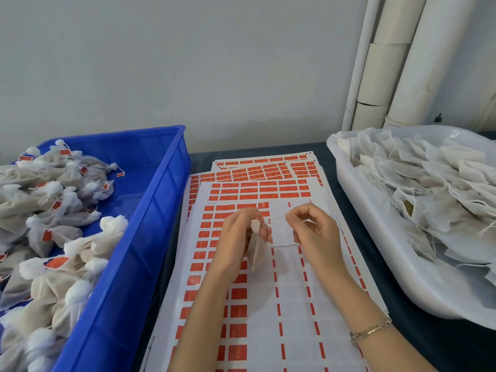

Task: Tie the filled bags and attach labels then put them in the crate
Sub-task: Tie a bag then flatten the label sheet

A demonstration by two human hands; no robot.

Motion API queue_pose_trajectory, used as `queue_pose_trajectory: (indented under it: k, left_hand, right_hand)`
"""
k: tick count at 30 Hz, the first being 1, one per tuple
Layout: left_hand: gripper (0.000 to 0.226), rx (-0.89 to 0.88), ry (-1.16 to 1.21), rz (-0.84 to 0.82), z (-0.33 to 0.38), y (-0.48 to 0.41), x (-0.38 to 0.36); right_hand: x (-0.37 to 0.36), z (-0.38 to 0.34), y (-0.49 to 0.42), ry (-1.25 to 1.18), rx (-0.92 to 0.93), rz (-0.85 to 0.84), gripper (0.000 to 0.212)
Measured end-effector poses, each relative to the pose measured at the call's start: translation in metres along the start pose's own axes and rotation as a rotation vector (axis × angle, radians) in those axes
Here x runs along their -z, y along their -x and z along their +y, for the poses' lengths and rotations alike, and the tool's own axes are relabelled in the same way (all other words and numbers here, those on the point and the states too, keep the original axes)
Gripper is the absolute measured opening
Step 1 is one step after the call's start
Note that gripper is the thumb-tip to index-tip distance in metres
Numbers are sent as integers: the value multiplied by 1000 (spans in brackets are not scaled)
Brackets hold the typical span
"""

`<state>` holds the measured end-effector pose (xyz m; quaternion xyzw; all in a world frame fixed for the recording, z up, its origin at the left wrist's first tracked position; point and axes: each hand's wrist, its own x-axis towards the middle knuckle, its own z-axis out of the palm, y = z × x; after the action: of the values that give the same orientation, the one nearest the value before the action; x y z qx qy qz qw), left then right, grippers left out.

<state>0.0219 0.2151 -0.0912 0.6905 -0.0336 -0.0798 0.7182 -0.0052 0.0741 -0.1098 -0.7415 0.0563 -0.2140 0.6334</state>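
Nearest the lens, two bare forearms reached in from the bottom edge, the right wrist ringed by a thin metal chain bracelet (pixel 371 330). Over the middle of the table (pixel 421 353), which was covered in dark cloth, the left grip (pixel 236 237) was closed round the gathered neck of a small filled bag (pixel 256 251). It was a soft, pale, gauzy pouch with a puckered white tuft at the top and a tapering body hanging below the fingers. The right grip (pixel 314 232) sat just beside it, thumb and forefinger pinched narrow on a thin white string (pixel 281 244) that ran taut from the bag's neck, the other fingers loosely curled. Beneath both lay overlapping label sheets (pixel 290 304), glossy white paper set with rows of small orange-red rectangles. Much of the top sheet was peeled down to narrow red dashes. At the left stood a blue crate (pixel 150 210) of smooth moulded plastic with ribbed, sloping walls, heaped with tied bags (pixel 53 224), lumpy and beige-grey, each with a white frilled top and many with a red tag. At the right a white tub (pixel 375 251) with rounded, translucent walls held flat, crumpled untied bags (pixel 429 183) with loose strings. Behind, a plain matt wall (pixel 188 63) met a cluster of chalky white pipes (pixel 402 63).
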Motion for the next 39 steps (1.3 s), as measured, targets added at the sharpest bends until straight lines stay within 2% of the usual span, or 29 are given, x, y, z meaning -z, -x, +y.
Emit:
queue_pose_trajectory:
  k: [5, 8, 12, 15, 17, 19, 22, 25, 29, 32, 35, 39]
  left_hand:
    - [16, -2, -20, -29, -1, 3, 0]
    - [25, -95, -101, -78, 2, 6, 0]
    - [3, -115, -253, -139, -1, 5, -1]
    - [13, -147, -272, -122, -3, 6, 3]
    - [11, -208, -253, -100, -4, 8, 9]
    - [11, -238, -251, -3, -6, 6, 13]
    - [14, -240, -264, 168, -10, -1, 17]
    - [14, -217, -259, 233, -13, -6, 19]
    - [16, -178, -310, 205, -12, -11, 16]
    - [17, -152, -404, 176, -3, -21, 14]
    - [19, -145, -463, 142, 4, -31, 15]
    - [23, -169, -788, 83, -2, -41, 19]
  right_hand:
    - [1, 0, 0, 2, 25, 60, 6]
    - [1, 3, -1, 13, 6, 90, 6]
    - [3, 8, -4, -33, -55, 144, 10]
    - [2, 9, -5, -24, -80, 159, 10]
    - [2, 9, -4, 24, -76, 110, 9]
    - [0, 11, -1, 111, -67, 32, 6]
    - [-3, 13, -1, 199, -46, -29, 5]
    - [-5, 11, -15, 245, -13, -46, 4]
    - [-14, 13, -43, 462, 69, -121, 15]
    - [-16, 22, -59, 648, 45, -351, 44]
    - [-13, 32, -66, 856, 70, -542, 54]
    - [-10, 39, -69, 968, 141, -600, 60]
